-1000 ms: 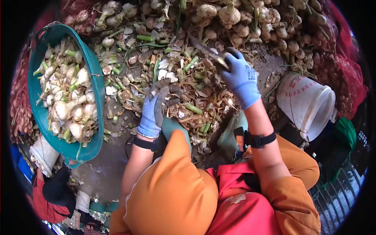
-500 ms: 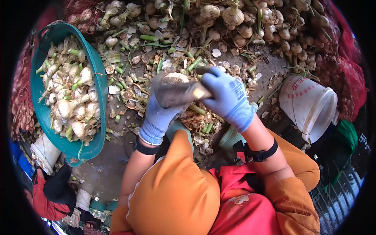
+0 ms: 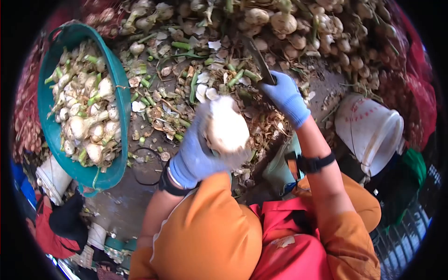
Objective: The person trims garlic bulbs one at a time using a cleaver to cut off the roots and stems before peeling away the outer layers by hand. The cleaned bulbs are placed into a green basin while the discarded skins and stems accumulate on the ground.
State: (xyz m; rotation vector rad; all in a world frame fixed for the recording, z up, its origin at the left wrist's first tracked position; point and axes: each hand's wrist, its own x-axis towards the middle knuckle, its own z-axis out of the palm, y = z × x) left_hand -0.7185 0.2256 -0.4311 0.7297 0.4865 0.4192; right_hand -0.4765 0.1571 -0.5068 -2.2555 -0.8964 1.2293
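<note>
My left hand [image 3: 193,154], in a blue glove, is raised close to the camera and grips a large white garlic bulb [image 3: 227,128]. My right hand [image 3: 284,95], also gloved in blue, holds a knife [image 3: 258,58] by its handle, the blade pointing away toward the garlic heap [image 3: 298,23] at the top. Between the two hands the ground is littered with cut green stems and peelings [image 3: 186,88]. A teal basin [image 3: 119,100] at the left is full of trimmed garlic bulbs [image 3: 86,116].
A white plastic bucket [image 3: 368,130] lies on its side at the right. Red mesh sacks [image 3: 415,79] line the right edge. My orange trouser knees fill the foreground. Another person's red sleeve [image 3: 51,233] shows at the lower left.
My left hand has lifted a garlic bulb up toward the camera. My right hand has moved the knife off the bulb and out toward the heap.
</note>
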